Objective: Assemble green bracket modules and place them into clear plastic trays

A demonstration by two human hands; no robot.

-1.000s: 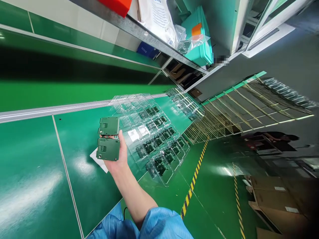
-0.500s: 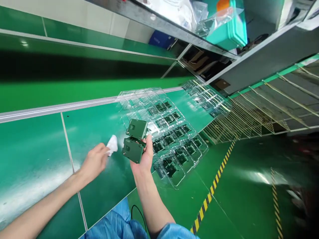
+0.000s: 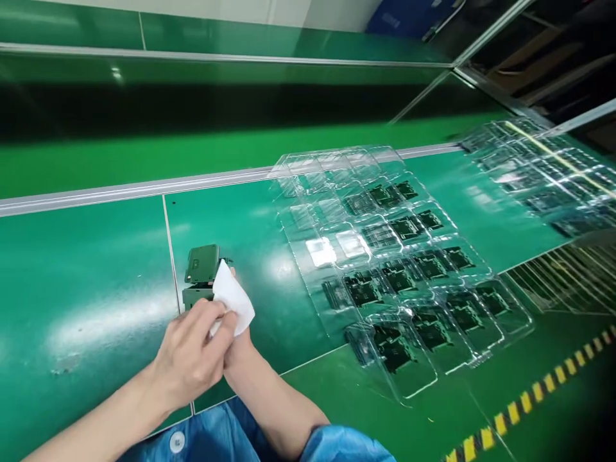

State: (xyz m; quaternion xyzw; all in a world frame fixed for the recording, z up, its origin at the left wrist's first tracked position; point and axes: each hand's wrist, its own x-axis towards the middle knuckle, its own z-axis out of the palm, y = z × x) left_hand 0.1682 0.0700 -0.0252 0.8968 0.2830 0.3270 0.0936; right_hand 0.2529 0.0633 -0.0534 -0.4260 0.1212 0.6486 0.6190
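My left hand (image 3: 190, 353) pinches a white wipe (image 3: 234, 296) between thumb and fingers, in front of my right hand. Two green rectangular boards (image 3: 203, 263), one above the other, are gripped in my right hand (image 3: 239, 353). Its fingers are mostly covered by the wipe and my left hand, and the lower board is partly hidden too. The wipe overlaps the boards' right side; whether it presses on them I cannot tell. To the right lies a clear plastic blister tray (image 3: 308, 289), with green circuit boards in many of its pockets.
The green-topped bench (image 3: 110, 256) has a grey strip (image 3: 120, 190) along its back. Another clear tray of boards (image 3: 543, 173) stands at the far right, near a wire rack (image 3: 568, 273). The front tray overhangs the bench edge. Yellow-black tape (image 3: 527, 403) marks the floor.
My left hand has brought the wipe over to the boards and my right hand. The two hands were apart before. The view has turned and come closer to the bench.
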